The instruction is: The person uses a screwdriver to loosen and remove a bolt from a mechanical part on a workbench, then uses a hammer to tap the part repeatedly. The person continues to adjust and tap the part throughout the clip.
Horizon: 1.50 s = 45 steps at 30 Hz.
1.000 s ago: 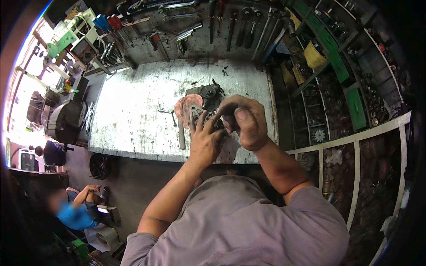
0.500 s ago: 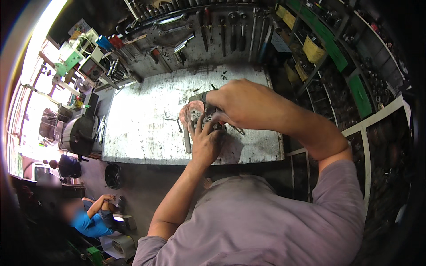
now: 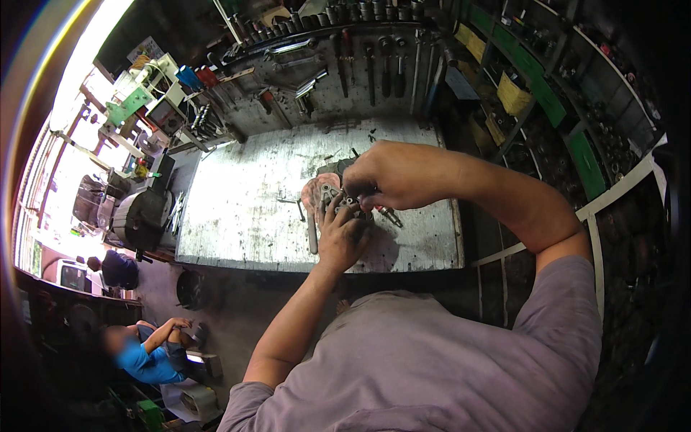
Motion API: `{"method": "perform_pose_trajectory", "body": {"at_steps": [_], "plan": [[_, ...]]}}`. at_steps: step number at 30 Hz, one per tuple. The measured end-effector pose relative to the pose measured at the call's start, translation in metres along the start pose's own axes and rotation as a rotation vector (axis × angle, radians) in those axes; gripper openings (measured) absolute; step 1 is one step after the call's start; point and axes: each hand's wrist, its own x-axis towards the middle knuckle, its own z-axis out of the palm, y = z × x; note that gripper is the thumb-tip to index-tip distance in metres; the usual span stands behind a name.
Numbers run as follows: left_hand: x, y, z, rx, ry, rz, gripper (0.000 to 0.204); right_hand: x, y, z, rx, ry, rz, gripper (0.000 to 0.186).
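Observation:
My left hand (image 3: 342, 239) has its fingers curled on a grey metal part (image 3: 330, 193) with holes, on a pale pinkish cloth (image 3: 312, 186). My right hand (image 3: 389, 175) bends over the part's right side, back uppermost, fingers closed; what they grip is hidden. Behind the part is a dark metal housing (image 3: 332, 168), partly covered by my right hand. A T-shaped tool (image 3: 295, 201) and an upright-pointing flat bar (image 3: 312, 236) lie left of my left hand. A red-and-silver tool (image 3: 389, 216) lies just below my right hand on the scuffed worktop (image 3: 237, 216).
Wrenches (image 3: 302, 101) and sockets (image 3: 345, 16) line the back board. Shelving (image 3: 540, 93) with green drawers stands right. A dark machine (image 3: 140, 209) and window (image 3: 93, 122) are left. A seated person in blue (image 3: 151, 356) is at lower left.
My right hand has turned over and come down onto the part, its elbow swung out rightward. My left hand stays on the part. The camera view has shifted slightly.

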Motion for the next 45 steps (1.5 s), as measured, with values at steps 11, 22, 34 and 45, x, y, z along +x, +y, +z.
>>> {"method": "perform_pose_trajectory", "body": {"at_steps": [11, 22, 34, 45], "plan": [[0.059, 0.031, -0.077, -0.474, -0.029, -0.299, 0.068, 0.01, -0.027, -0.004, -0.316, 0.028, 0.152, 0.022], [0.071, 0.048, -0.086, -0.411, -0.05, -0.15, 0.025, 0.007, -0.021, -0.001, -0.414, -0.001, 0.216, 0.032], [0.069, 0.047, -0.09, -0.311, -0.076, -0.232, 0.048, 0.004, -0.028, -0.006, -0.405, 0.032, 0.178, 0.029], [0.057, 0.049, -0.08, -0.468, 0.029, -0.136, 0.029, -0.001, -0.039, 0.01, -0.197, 0.182, 0.019, 0.034]]}}
